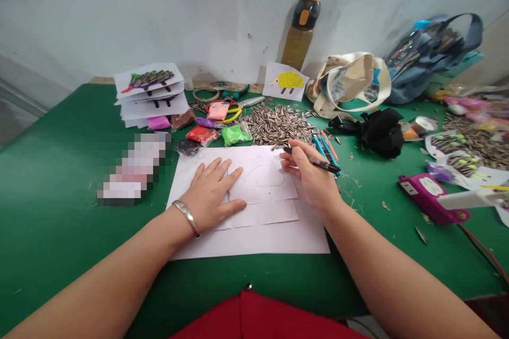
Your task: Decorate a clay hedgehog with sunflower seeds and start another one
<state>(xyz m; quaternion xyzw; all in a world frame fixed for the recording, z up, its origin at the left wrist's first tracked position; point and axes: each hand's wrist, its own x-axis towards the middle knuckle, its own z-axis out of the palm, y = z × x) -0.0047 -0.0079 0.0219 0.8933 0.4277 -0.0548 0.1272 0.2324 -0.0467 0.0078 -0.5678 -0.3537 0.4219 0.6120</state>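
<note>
My left hand (214, 190) lies flat with its fingers spread, pressing on the left part of a small sheet of white paper (254, 193). A thin outline of a rounded shape is drawn on that sheet. Beneath it are another small piece (274, 213) and a large white sheet (254, 243). In my right hand (312, 177) is a black pen (324, 164), gripped between thumb and fingers at the right side of the drawing. The pen's lower end is partly hidden by the fingers.
Behind the paper lie a heap of striped sunflower seeds (274, 122), bright clay packets (235, 135), pliers and scissors (252, 101). A card stack (151, 82) stands back left; a bottle (298, 37) and a cloth bag (350, 85) stand by the wall. A purple device (433, 201) sits at right.
</note>
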